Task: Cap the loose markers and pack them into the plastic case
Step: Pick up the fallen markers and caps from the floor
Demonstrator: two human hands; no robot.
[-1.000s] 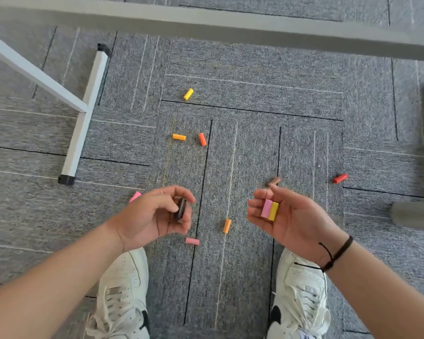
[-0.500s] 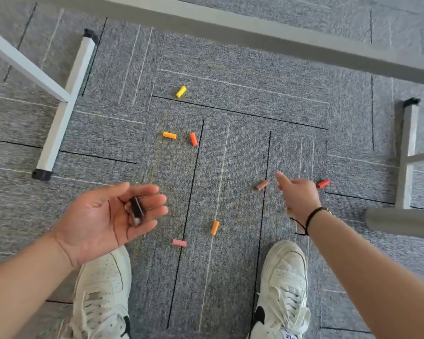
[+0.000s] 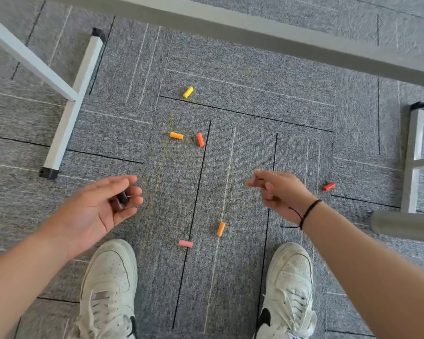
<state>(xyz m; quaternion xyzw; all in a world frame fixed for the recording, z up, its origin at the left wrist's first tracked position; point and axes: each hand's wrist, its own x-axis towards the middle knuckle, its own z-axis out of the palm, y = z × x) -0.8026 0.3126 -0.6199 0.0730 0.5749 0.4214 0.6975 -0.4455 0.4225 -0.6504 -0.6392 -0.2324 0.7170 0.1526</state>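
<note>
Person standing on grey carpet (image 3: 230, 74), looking down btwn two white shoes (image 3: 109, 287).

L hand (image 3: 93, 209): palm up, fingers mostly straight, loosely cupping two dark caps (image 3: 120, 201) lying across the fingers; not pinching them.

R hand (image 3: 279, 192): seen from the back, fingers curled inward, thumb and forefinger tips meeting at the front. Something pink is showing at the curled fingers, blurred; cannot tell exactly what it is holding. Black cord bracelet (image 3: 309, 212) sitting on the wrist.

Loose caps lying on the carpet, all apart from each other:
- yellow cap (image 3: 188, 92), farthest away
- amber cap (image 3: 176, 135) and red-orange cap (image 3: 200, 139), near each other, mid-floor
- orange cap (image 3: 221, 228) and pink cap (image 3: 185, 243), btwn the shoes, nearest the person
- red cap (image 3: 329, 186), to the R of the R hand

White worktop legs (image 3: 69, 113) standing at L; another leg at R. Grey worktop edge (image 3: 255, 33) crossing the top.
</note>
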